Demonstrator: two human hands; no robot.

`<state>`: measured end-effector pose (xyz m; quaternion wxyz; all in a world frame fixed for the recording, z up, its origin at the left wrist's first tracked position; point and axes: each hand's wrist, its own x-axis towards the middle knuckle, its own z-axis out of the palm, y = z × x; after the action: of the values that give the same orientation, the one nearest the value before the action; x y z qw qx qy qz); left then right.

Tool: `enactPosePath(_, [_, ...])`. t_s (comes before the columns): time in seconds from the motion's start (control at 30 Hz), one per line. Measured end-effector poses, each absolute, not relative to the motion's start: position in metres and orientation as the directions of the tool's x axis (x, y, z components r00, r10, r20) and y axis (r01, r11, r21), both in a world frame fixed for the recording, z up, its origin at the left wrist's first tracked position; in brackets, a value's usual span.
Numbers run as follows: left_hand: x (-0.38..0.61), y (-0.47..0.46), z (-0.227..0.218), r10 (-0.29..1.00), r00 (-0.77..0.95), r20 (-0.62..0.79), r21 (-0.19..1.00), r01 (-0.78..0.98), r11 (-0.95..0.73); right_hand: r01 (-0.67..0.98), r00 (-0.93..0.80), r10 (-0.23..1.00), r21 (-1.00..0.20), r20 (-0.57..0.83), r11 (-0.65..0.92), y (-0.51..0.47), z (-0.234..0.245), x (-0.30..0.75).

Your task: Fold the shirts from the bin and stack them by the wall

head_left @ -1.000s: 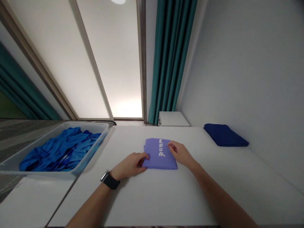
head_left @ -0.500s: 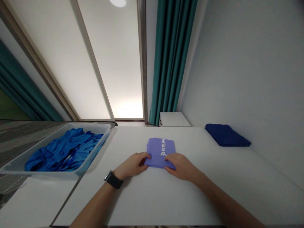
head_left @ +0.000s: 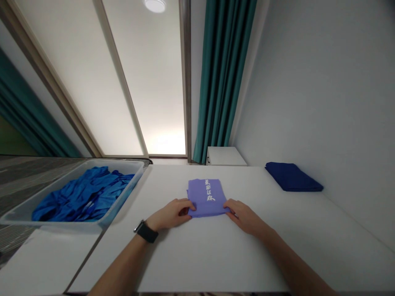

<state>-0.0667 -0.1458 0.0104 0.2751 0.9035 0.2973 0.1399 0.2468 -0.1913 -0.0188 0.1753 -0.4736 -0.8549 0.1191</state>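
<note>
A folded purple cloth [head_left: 205,203] with white lettering lies flat on the white table [head_left: 197,255] in front of me; it may be a garment, but its kind does not show. My left hand [head_left: 174,213], with a dark watch [head_left: 146,232] on its wrist, pinches the near left corner between thumb and fingers. At the near right corner, my right hand [head_left: 242,214] pinches the cloth's edge in the same way. The lettering runs down the upper middle of the cloth, uncovered by either hand.
A translucent plastic bin [head_left: 123,166] with a heap of crumpled blue fabric [head_left: 83,195] stands at the left. Toward the back right, a folded navy cloth [head_left: 293,176] lies by the wall [head_left: 324,102]. A small white cabinet [head_left: 226,156] is beyond the table's far edge.
My right hand has moved right, from the front middle of the purple cloth to its near right corner. The lettered top has shifted slightly left. My left hand stays at the left corner.
</note>
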Motion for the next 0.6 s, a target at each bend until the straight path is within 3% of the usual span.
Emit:
enactPosePath(0.1, [-0.070,-0.144,0.013,0.610,0.790,0.061,0.666,0.423,-0.615,0.768,-0.459,0.861,-0.390,0.218,0.508,-0.189,-0.022,0.249])
enactPosePath(0.2, [-0.073,-0.140,0.014,0.709,0.699,0.089,0.676,0.481,-0.559,0.770,-0.437,0.868,-0.400,0.237,0.497,-0.189,-0.024,0.250])
enactPosePath(0.3, [-0.074,-0.137,0.012,0.788,0.581,0.202,0.560,0.592,-0.580,0.783,-0.412,0.883,-0.409,0.225,0.469,-0.190,-0.022,0.248])
enactPosePath(0.43, [-0.062,-0.141,0.005,0.773,0.521,0.363,0.437,0.637,-0.635,0.784,-0.402,0.895,-0.433,0.191,0.445,-0.193,-0.016,0.244])
enactPosePath(0.6, [-0.033,-0.155,-0.009,0.690,0.645,0.328,0.321,0.611,-0.724,0.769,-0.416,0.887,-0.444,0.200,0.461,-0.193,-0.014,0.242])
